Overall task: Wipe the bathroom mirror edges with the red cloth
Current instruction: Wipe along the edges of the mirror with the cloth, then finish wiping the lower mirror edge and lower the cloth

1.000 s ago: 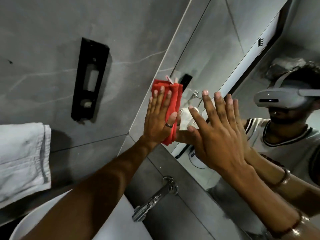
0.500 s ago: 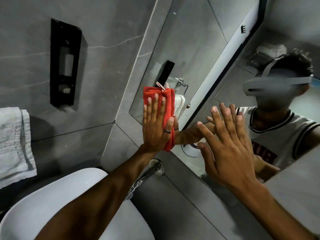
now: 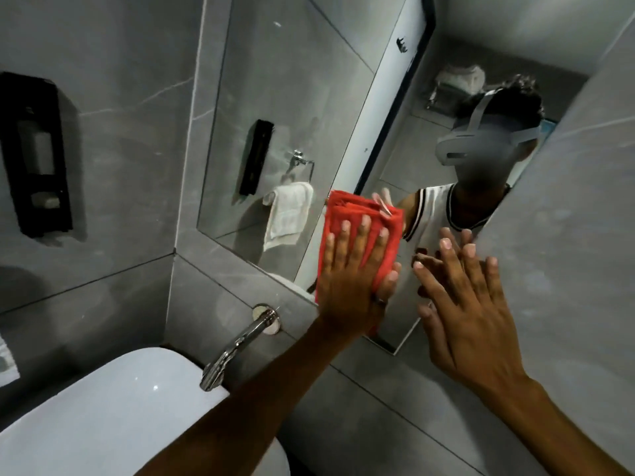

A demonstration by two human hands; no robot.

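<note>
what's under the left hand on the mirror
The folded red cloth lies under the left hand, pressed flat against the mirror near its lower edge. The glass behind the cloth is covered, so its state cannot be seen.

The folded red cloth (image 3: 357, 231) lies flat against the mirror (image 3: 292, 97), near its lower edge.

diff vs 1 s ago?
The left hand has slid the red cloth from the mirror's left edge along its bottom edge toward the right hand. Unchanged: left palm flat on the cloth, right hand spread flat on the glass, nothing let go.
</note>
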